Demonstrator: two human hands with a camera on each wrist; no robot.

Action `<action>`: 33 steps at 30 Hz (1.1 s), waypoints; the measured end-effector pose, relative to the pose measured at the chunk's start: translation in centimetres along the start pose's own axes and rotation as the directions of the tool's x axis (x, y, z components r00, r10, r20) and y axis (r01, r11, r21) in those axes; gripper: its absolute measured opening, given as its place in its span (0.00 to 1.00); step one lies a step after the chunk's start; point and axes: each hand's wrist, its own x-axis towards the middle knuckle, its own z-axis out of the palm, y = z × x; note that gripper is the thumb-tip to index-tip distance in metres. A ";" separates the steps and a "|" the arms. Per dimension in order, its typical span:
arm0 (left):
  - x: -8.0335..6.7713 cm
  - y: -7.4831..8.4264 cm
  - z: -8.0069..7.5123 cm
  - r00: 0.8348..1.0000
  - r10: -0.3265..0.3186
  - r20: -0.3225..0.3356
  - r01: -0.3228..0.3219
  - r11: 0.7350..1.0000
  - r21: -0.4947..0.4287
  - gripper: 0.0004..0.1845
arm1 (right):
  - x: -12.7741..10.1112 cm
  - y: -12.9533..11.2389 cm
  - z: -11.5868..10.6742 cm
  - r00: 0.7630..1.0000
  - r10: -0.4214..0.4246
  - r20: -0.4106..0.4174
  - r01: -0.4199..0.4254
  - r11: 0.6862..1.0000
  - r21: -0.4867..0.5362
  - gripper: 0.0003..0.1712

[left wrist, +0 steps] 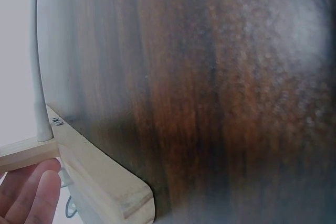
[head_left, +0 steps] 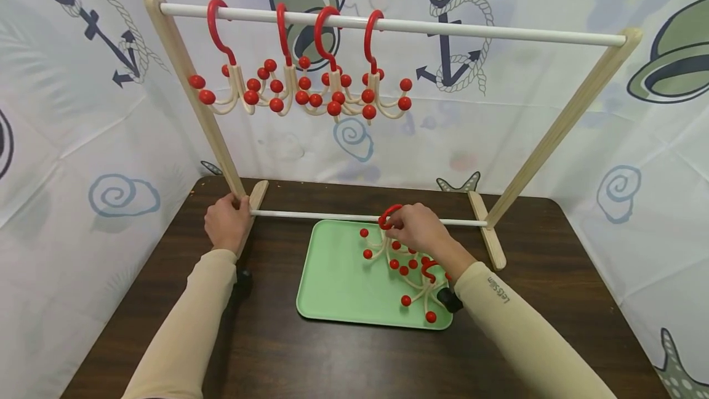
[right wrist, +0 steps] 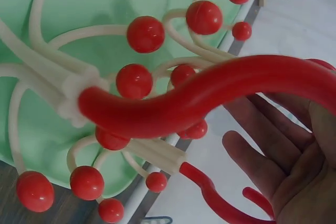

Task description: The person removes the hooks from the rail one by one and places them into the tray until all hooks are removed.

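My left hand grips the foot of the rack's left wooden post; in the left wrist view its fingers lie against the wood. Over the green tray, my right hand pinches the red hook of a hanger, whose pale arms end in red balls. Nearer the front of the tray lies another such hanger. Its red hook crosses the right wrist view, before my palm. Where fingertips meet the held hook is partly hidden.
Several similar hangers hang by red hooks from the left half of the white top rail. A lower white bar runs behind the tray. The right post stands on a wooden foot on the dark table.
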 end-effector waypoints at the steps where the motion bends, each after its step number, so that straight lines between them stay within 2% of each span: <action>1: 0.0 0.0 0.0 1.000 0.001 0.001 -0.001 1.000 0.000 0.20 | 0.0 0.0 0.1 1.000 0.001 -0.004 -0.001 1.000 -0.017 0.10; 10: 0.1 -0.3 0.2 1.000 -0.009 0.001 0.009 1.000 0.011 0.20 | -0.3 -0.1 0.6 1.000 -0.006 -0.004 0.006 0.992 -0.124 0.08; 19: 0.1 -0.3 0.2 1.000 0.005 -0.006 -0.004 1.000 0.012 0.20 | -0.3 0.1 0.6 0.999 0.019 0.035 -0.015 0.990 -0.138 0.09; 29: 0.1 -0.2 0.1 1.000 0.010 -0.007 -0.010 1.000 0.010 0.20 | -0.9 -0.5 -0.2 0.987 0.034 0.159 -0.016 0.993 -0.114 0.14; 33: 0.1 -0.3 0.1 1.000 0.015 -0.013 -0.015 1.000 0.007 0.20 | -1.3 -0.7 -0.6 0.984 0.020 0.175 0.003 0.991 -0.130 0.15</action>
